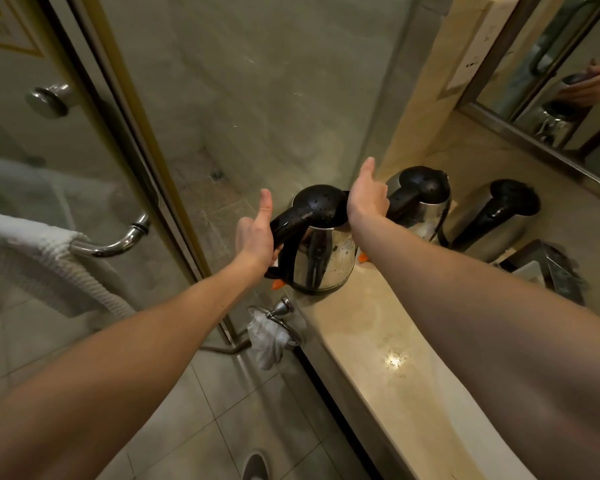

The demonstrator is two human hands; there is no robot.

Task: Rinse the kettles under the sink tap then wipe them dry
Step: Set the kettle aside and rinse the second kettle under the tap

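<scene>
— At the end of the tabletop (pixel 371 327), by the glass shower wall (pixel 274 98), what stood there?

— Two shiny kettles with black lids. The near kettle (pixel 321 258) was at the very end, wet with drops. The far kettle (pixel 421 202) stood just behind it.

— What did the hands do?

— The left hand (pixel 257 233) was wrapped around the near kettle's black handle, thumb up. The right hand (pixel 368 195) held the far kettle's handle, thumb up too.

— Anything else?

— A white cloth (pixel 267 341) hung on a ring below.
</scene>
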